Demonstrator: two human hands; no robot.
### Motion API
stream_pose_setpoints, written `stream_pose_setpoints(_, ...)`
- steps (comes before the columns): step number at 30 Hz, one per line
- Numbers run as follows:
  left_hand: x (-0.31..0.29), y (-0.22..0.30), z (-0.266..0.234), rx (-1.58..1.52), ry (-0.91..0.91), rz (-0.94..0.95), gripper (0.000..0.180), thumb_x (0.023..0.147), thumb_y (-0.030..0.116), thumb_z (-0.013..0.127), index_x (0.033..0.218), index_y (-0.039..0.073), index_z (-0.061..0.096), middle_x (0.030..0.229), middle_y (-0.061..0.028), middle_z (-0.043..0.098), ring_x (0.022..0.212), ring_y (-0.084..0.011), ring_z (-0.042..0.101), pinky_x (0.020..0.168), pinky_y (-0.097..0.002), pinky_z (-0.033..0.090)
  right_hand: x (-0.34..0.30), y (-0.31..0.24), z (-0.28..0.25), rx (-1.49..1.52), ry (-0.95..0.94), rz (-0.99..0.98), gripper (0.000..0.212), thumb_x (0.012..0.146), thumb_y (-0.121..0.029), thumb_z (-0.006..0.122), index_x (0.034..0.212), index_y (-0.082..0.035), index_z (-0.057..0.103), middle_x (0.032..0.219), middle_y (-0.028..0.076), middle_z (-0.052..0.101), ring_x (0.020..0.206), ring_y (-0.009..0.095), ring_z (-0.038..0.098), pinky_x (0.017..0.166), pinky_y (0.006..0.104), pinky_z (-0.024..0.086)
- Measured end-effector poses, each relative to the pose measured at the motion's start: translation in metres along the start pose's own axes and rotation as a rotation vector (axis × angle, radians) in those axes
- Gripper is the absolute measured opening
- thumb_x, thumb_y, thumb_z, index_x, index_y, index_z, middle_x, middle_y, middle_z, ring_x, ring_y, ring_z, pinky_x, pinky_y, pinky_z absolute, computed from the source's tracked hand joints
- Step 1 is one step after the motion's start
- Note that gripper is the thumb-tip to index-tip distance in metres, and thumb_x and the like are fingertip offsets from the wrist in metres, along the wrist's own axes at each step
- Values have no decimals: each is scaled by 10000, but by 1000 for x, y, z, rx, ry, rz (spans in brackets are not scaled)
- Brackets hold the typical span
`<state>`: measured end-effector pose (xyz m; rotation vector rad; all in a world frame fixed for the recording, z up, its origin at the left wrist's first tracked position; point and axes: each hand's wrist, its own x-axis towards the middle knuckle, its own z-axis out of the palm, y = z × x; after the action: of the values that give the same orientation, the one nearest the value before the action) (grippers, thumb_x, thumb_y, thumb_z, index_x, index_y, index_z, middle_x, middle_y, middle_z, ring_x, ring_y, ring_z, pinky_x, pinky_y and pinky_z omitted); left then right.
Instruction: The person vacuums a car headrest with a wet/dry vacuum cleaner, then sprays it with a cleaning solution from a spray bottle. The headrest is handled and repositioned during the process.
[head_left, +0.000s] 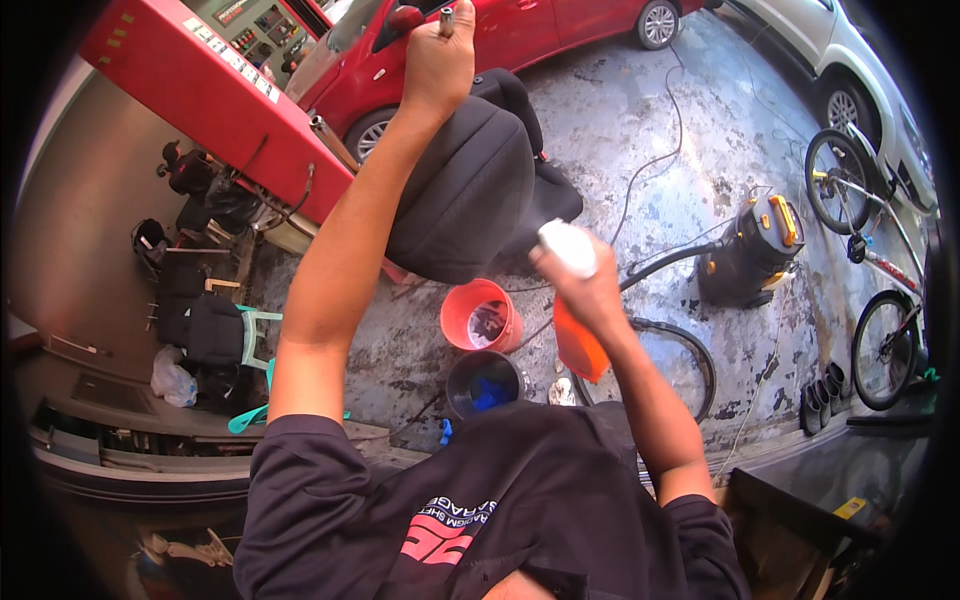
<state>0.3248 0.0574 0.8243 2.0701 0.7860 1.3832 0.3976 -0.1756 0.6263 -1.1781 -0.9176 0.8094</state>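
My left hand (438, 72) is raised at the top, closed around a thing with a short metal end; the rest of it is hidden in the fist. Below that hand stands a dark fabric car seat (465, 185), its broad side turned toward me. My right hand (592, 290) grips an orange spray bottle (580, 342) by its white spray head (568, 248), just right of the seat. A faint mist hangs between the spray head and the seat fabric.
A red bucket (451, 322) and a black bucket (463, 391) with a blue cloth stand below the seat. To the right are a black vacuum (745, 262) with its hose and a bicycle (880, 255). A red post (225, 100) slants at left; a red car (510, 35) is behind.
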Motion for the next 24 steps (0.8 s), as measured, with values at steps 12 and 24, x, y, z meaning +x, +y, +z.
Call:
stream_pose_setpoints(12, 2, 21, -12, -23, 57, 59, 671, 1100, 473, 555, 545, 102, 489, 493, 22, 471, 415, -111, 446, 429, -314, 349, -20, 15, -12, -122, -169, -152, 250, 821, -117, 836, 1004, -27, 692, 905, 78, 710, 801, 177, 696, 725, 343, 551)
stream_pose_setpoints(24, 21, 63, -21, -242, -18, -218, 499, 1132, 459, 463, 714, 191, 509, 553, 60, 393, 390, -79, 311, 381, -285, 242, -25, -18, -34, -429, -408, -520, 193, 830, -117, 808, 958, -51, 680, 926, 85, 666, 850, 257, 657, 766, 387, 528)
